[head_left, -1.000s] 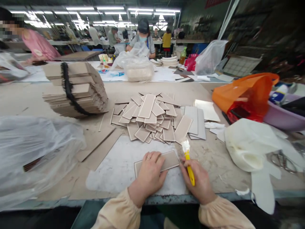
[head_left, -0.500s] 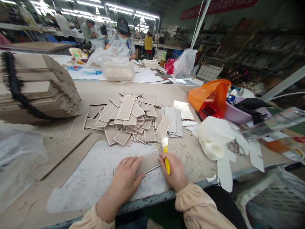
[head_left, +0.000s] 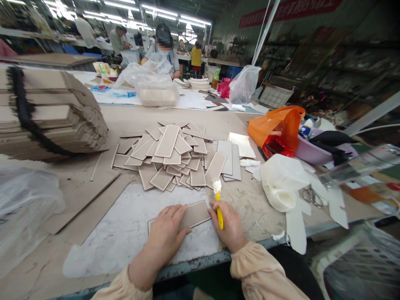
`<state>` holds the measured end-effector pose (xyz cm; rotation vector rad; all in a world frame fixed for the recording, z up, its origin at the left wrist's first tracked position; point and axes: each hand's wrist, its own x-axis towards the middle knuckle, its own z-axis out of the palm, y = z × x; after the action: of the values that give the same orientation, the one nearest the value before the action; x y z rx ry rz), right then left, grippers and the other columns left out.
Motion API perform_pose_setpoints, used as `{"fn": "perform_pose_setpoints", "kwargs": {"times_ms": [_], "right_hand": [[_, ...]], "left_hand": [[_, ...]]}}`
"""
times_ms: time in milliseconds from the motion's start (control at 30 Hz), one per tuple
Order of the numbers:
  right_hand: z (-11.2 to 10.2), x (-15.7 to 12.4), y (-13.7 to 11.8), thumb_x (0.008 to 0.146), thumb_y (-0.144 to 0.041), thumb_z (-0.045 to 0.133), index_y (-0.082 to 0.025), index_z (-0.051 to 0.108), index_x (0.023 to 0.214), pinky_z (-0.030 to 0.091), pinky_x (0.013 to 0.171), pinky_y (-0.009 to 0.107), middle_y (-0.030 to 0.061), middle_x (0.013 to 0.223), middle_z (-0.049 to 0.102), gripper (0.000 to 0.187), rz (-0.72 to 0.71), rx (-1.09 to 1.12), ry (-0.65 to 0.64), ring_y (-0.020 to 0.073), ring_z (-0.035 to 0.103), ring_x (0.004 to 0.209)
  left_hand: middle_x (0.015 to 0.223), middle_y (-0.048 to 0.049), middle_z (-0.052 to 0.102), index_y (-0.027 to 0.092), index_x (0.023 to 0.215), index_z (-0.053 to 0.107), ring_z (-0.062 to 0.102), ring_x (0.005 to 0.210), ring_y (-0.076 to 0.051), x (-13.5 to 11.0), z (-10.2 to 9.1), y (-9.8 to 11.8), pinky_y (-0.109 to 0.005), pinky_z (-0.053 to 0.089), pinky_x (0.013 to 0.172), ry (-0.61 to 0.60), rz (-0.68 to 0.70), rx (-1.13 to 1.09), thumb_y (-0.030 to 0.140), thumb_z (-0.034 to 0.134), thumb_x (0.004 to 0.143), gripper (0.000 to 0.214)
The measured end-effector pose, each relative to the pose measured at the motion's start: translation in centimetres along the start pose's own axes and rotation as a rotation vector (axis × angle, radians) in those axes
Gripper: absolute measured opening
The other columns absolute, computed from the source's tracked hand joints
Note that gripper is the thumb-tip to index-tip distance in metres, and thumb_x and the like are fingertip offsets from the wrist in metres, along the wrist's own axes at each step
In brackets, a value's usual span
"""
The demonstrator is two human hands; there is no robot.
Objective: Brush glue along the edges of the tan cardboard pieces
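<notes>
A flat beige-grey rectangular panel (head_left: 196,213) with a pale, dark-lined border lies on a white sheet (head_left: 115,225) at the table's front. My left hand (head_left: 168,227) rests over the panel's left part, fingers stretched out and thumb apart. At its right end is my right hand (head_left: 227,223), closed round a yellow-handled brush (head_left: 219,214). The brush points away from me, its bristle end coated white. Thumb and fingertips of that hand touch the panel's corner. Just beyond lies a heap of similar panels (head_left: 167,141), loosely overlapping.
A strapped stack of boards (head_left: 53,116) stands left, above long strips (head_left: 84,204) and clear plastic (head_left: 28,212). Rightward are grey plates (head_left: 225,158), an orange bag (head_left: 275,125), a cut white jug (head_left: 279,179) and scissors (head_left: 312,196). Across the table a person (head_left: 162,46) sits.
The view has shifted very slightly. Both hands, the panel and the brush stay almost where they were.
</notes>
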<state>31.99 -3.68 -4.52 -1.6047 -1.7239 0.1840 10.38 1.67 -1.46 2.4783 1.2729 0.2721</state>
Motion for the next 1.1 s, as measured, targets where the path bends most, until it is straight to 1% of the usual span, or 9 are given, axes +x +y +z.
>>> {"fn": "perform_pose_setpoints", "kwargs": {"times_ms": [133,300,400,500,633,767,900,1100], "right_hand": [[-0.1,0.0,-0.1,0.095,-0.018,0.051,-0.024,0.048,0.093,0.049,0.081,0.036,0.0052,0.095,0.062,0.007,-0.023,-0.024,-0.031,0.0233,0.061,0.091],[0.1,-0.2,0.4,0.095,-0.022,0.053,-0.024,0.049,0.096,0.049,0.081,0.037,0.0057,0.097,0.063,0.004,-0.066,-0.031,-0.006,0.0237,0.061,0.091],[0.4,-0.3,0.9,0.095,-0.027,0.055,-0.024,0.049,0.096,0.049,0.081,0.037,0.0059,0.099,0.063,0.007,-0.055,-0.030,0.021,0.0244,0.062,0.092],[0.4,-0.3,0.8,0.094,-0.026,0.054,-0.024,0.048,0.097,0.050,0.080,0.037,0.0056,0.098,0.063,0.007,-0.035,-0.006,0.025,0.0240,0.062,0.090],[0.0,-0.2,0.2,0.092,-0.020,0.052,-0.024,0.047,0.096,0.049,0.082,0.037,0.0052,0.098,0.062,0.007,-0.038,0.015,-0.011,0.0241,0.061,0.093],[-0.5,-0.1,-0.5,0.087,-0.015,0.052,-0.024,0.045,0.096,0.048,0.085,0.039,0.0058,0.102,0.061,0.014,-0.025,0.061,-0.031,0.0247,0.058,0.099],[-1.0,-0.3,-0.9,0.082,-0.011,0.052,-0.025,0.044,0.098,0.046,0.089,0.041,0.0068,0.107,0.060,0.022,-0.016,0.104,-0.039,0.0254,0.056,0.105],[-1.2,-0.5,-0.9,0.078,-0.009,0.053,-0.025,0.045,0.099,0.046,0.091,0.040,0.0070,0.110,0.060,0.028,0.002,0.111,-0.035,0.0258,0.055,0.107]], "left_hand": [[0.125,-0.0106,0.060,0.016,0.129,0.054,0.053,0.114,-0.028,0.0,0.1,0.0,-0.043,0.045,0.101,0.003,-0.002,-0.003,0.027,0.071,0.079,0.054],[0.126,-0.0095,0.059,0.016,0.129,0.053,0.053,0.113,-0.027,-0.3,0.0,0.6,-0.041,0.045,0.101,0.014,-0.002,-0.021,0.029,0.072,0.078,0.055],[0.126,-0.0083,0.059,0.018,0.127,0.054,0.053,0.113,-0.026,-0.2,-0.1,0.8,-0.040,0.045,0.100,0.015,-0.013,-0.028,0.031,0.072,0.078,0.053],[0.123,-0.0088,0.060,0.017,0.124,0.055,0.053,0.112,-0.026,0.0,-0.4,1.0,-0.039,0.045,0.100,0.003,-0.032,-0.030,0.031,0.071,0.078,0.051],[0.118,-0.0102,0.061,0.016,0.117,0.059,0.055,0.108,-0.026,0.5,-1.2,1.5,-0.039,0.046,0.096,-0.049,-0.022,0.008,0.031,0.066,0.081,0.040],[0.110,-0.0110,0.062,0.015,0.110,0.061,0.057,0.102,-0.027,1.0,-2.0,2.6,-0.040,0.048,0.091,-0.121,0.003,0.109,0.026,0.056,0.086,0.028],[0.104,-0.0115,0.062,0.015,0.107,0.061,0.059,0.098,-0.027,1.2,-2.1,3.5,-0.039,0.049,0.087,-0.171,0.021,0.201,0.022,0.048,0.087,0.025],[0.097,-0.0113,0.064,0.015,0.106,0.060,0.064,0.087,-0.024,1.8,-2.3,3.5,-0.035,0.050,0.077,-0.232,0.073,0.257,0.018,0.044,0.086,0.026]]}}
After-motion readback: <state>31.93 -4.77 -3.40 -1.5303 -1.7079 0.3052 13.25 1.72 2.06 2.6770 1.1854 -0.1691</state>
